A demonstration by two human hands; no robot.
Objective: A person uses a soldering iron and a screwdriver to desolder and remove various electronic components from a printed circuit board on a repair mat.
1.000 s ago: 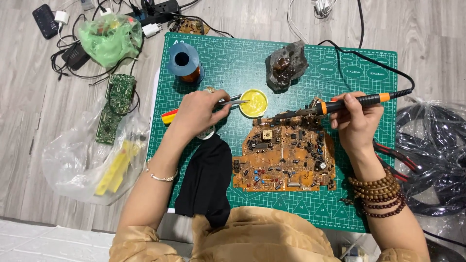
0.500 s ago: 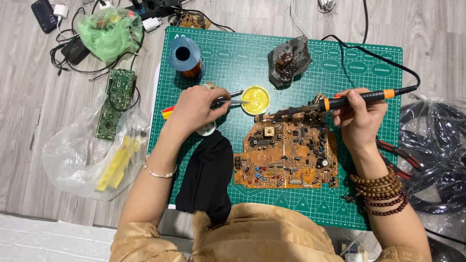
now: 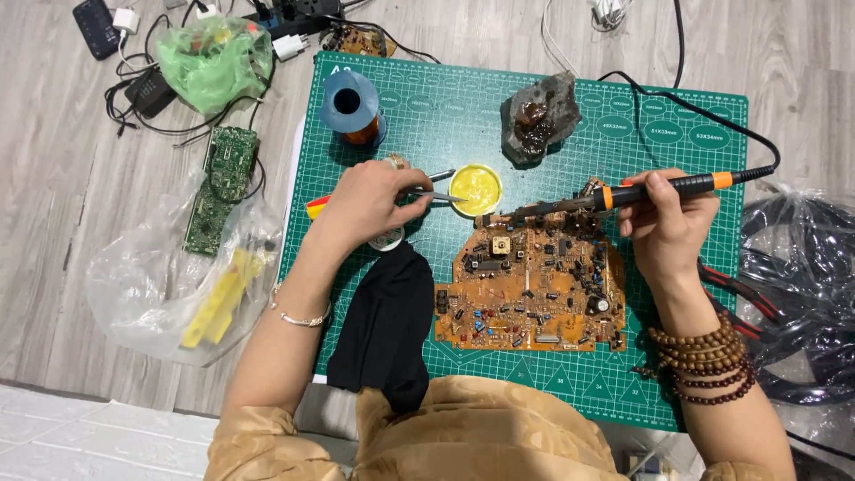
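Centre frame, brown circuit board flat on green mat: your right hand grips the soldering iron, tip at its upper edge, your left hand pinches tweezers over the yellow flux tin, presumably to dip.

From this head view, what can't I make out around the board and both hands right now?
- Iron tip: too small to tell if it touches the board.
- Tweezers in the left hand: any part at their tips is too small to see.
- Roll: mostly hidden under the left hand.
- Right hand: its palm hides the iron's grip.
- Black bag: cut off by the right edge.
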